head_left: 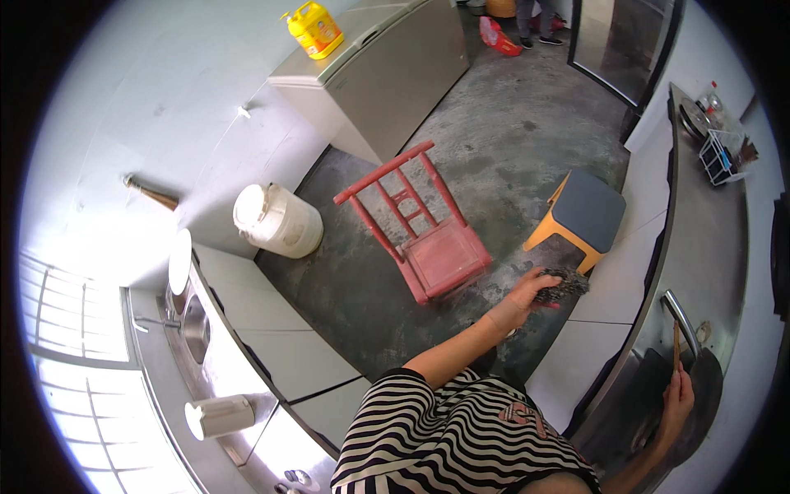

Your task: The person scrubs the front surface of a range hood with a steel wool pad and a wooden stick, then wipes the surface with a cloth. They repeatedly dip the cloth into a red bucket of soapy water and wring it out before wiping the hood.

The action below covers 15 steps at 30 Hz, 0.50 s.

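Note:
My left hand [529,290] stretches out over the floor, gripping a dark grey, shaggy wad [565,285] that looks like steel wool; something small and pink shows below it. At the right, my right hand [677,395] is closed around a thin wooden stick or handle [676,346], whose full shape cannot be told. It is over the steel counter [697,247], beside a curved metal handle [682,318] and a large dark pan [706,401]. A grey-topped yellow stool [589,207] stands just beyond my left hand. To its left is a red wooden chair [441,256].
A chest freezer [395,74] bears a yellow jug [315,31]. A white drum [281,222] stands by the wall. Left are a sink [197,330] and a pale pitcher [221,417]. A white wire rack [719,157] is on the right counter. A person's legs [537,18] show far back.

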Motion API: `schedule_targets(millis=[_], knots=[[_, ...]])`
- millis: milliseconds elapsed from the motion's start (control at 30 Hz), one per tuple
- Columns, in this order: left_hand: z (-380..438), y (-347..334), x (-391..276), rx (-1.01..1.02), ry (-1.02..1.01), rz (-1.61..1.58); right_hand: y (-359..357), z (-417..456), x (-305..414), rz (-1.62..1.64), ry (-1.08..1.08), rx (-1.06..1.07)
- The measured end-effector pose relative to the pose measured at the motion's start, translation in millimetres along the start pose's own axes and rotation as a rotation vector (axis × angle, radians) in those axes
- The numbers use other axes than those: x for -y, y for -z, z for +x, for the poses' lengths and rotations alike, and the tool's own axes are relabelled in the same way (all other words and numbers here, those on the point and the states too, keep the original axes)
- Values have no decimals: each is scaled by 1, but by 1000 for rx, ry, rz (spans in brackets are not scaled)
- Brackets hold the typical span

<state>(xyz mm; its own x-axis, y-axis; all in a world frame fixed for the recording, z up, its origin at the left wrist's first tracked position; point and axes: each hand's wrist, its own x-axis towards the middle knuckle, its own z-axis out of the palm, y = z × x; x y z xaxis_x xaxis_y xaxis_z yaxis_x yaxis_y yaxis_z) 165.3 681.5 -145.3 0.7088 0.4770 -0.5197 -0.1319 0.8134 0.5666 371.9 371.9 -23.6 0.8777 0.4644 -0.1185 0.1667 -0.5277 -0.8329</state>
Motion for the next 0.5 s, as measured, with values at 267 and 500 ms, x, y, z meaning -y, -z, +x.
schedule_targets(millis=[267,500], knots=[[-34,34,-2,-63,-63,-48,-2,-21,-15,-142,90,35],[-36,14,19,181,30,18,17,-73,-15,-122,-13,-144]])
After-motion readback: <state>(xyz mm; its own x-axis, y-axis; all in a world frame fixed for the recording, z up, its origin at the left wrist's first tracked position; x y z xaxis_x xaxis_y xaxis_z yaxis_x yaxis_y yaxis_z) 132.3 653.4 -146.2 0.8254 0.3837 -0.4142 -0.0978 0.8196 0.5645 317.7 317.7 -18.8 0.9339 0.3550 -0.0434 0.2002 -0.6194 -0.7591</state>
